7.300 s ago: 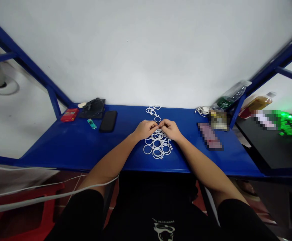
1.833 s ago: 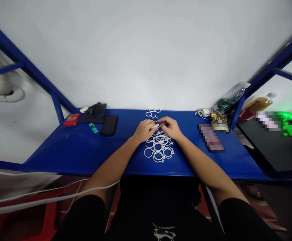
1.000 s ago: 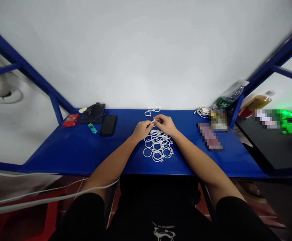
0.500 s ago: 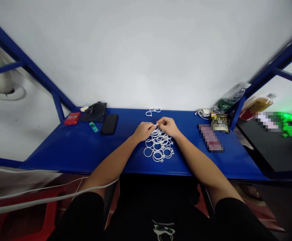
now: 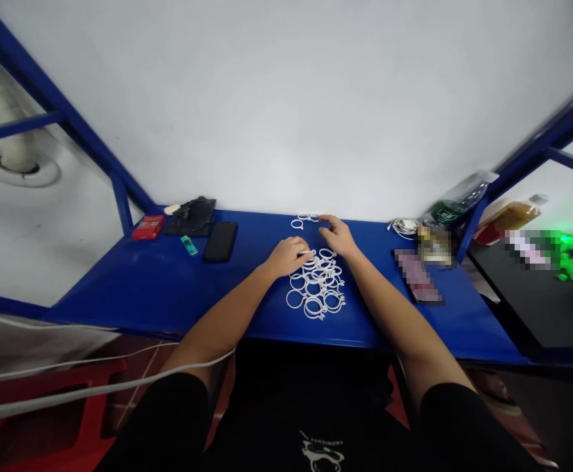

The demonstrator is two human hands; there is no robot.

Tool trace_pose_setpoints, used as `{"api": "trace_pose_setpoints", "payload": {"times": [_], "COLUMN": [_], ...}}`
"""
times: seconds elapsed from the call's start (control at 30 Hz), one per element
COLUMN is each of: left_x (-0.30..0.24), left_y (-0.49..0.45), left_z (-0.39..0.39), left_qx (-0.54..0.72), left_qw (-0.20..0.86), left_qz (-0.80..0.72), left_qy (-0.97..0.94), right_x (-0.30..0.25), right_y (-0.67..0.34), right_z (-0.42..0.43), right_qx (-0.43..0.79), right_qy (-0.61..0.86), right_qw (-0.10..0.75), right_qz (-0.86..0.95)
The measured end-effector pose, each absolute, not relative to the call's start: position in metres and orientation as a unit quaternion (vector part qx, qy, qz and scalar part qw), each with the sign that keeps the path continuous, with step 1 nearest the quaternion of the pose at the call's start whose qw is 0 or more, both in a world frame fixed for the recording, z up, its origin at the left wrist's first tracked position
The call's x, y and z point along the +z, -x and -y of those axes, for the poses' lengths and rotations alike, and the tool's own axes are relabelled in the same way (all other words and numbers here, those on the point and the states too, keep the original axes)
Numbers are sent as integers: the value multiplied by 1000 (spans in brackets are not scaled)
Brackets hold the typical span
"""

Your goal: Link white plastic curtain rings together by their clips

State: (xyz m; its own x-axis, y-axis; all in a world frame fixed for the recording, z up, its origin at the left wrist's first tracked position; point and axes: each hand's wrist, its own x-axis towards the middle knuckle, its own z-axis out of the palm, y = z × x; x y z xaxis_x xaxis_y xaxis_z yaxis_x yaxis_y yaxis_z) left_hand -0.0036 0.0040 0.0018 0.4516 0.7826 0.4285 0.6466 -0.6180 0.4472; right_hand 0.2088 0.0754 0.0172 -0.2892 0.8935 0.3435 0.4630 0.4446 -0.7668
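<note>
My left hand (image 5: 288,256) is closed at the far left edge of a pile of white plastic rings (image 5: 315,288), with one white ring (image 5: 307,252) held edge-on between thumb and fingers. Each ring in the pile has a small tab on its rim, and several overlap. Beyond the pile, my right hand (image 5: 336,235) reaches out with thumb and index finger apart and nothing between them. Its index fingertip is close to one of the 3 rings (image 5: 297,224) lying near the wall; whether it touches that ring I cannot tell.
On the left of the blue table (image 5: 134,282) lie a black phone (image 5: 220,241), a teal packet (image 5: 189,245), a red box (image 5: 148,227) and black plastic (image 5: 194,216). A white cable (image 5: 404,227), a plastic bottle (image 5: 458,200) and a blurred pink item (image 5: 417,275) are at the right.
My right hand has come away from the left and moved forward toward the rings by the wall, its fingers spreading. The left hand keeps its ring. The view has shifted slightly.
</note>
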Motion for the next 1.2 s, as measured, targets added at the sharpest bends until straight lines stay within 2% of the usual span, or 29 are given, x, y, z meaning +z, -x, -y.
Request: {"api": "trace_pose_setpoints", "payload": {"times": [0.1, 0.2, 0.3, 0.4, 0.63, 0.97, 1.1, 1.2], "left_x": [5, 10, 12, 12, 11, 15, 14, 14], "left_y": [1, -1, 1, 1, 0, 0, 0, -1], "left_z": [-2, 1, 2, 2, 1, 3, 3, 4], "left_qx": [277, 276, 273, 269, 263, 262, 276, 304], "left_qw": [137, 151, 154, 151, 145, 151, 166, 175], "left_qz": [-408, -403, -397, -399, -407, -408, -411, -439], "left_qy": [-859, -859, -863, -864, -863, -861, -853, -828], "right_x": [19, 20, 23, 27, 28, 26, 23, 21], "right_y": [-203, -192, -181, -174, -172, -203, -218, -225], "right_z": [-98, -114, -121, -120, -97, -78, -70, -55], "right_qx": [155, 103, 84, 73, 47, 134, 176, 311], "right_qy": [472, 502, 511, 501, 453, 469, 455, 394], "right_qw": [254, 121, 58, 39, 74, 174, 279, 364], "right_qz": [830, 850, 853, 862, 887, 855, 827, 785]}}
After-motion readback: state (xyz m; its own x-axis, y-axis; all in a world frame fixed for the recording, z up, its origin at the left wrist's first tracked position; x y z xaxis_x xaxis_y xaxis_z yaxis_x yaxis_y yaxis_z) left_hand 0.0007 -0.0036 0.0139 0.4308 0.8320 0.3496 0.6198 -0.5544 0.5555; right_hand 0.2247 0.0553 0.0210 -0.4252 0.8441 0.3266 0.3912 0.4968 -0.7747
